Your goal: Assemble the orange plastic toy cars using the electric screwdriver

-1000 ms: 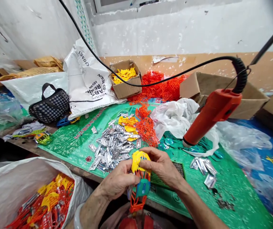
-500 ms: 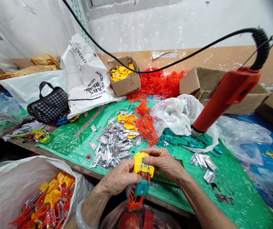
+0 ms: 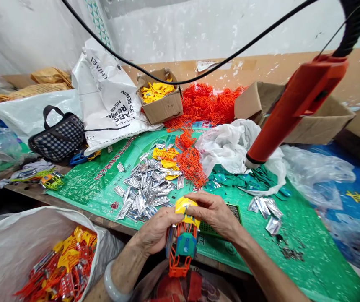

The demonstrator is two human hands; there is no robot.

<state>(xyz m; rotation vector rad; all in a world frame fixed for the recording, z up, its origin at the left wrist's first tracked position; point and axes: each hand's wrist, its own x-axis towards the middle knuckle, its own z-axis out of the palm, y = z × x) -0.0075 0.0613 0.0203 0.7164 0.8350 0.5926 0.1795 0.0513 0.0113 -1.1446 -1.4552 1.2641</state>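
Close to my body, above the table's near edge, I hold a toy car body with an orange openwork frame, a teal panel [image 3: 186, 245] and a yellow end piece [image 3: 185, 206]. My left hand [image 3: 158, 228] is closed on its left side, the thumb pressed against the yellow piece. On the other side, my right hand [image 3: 213, 212] pinches the yellow piece between thumb and fingers. A silvery part [image 3: 169, 241] runs along the body's left side. The undersides of both hands' grips are hidden.
Silver parts [image 3: 145, 186] lie piled beyond my hands, beside orange frames [image 3: 192, 165]. A red electric screwdriver [image 3: 296, 109] hangs at right. A white sack [image 3: 104, 239] with assembled pieces stands lower left. A green tray [image 3: 236, 214] with small screws is behind my right hand.
My left thumb has moved up from beside the teal panel onto the yellow piece, so more of the orange frame shows. The whole view has shifted slightly.
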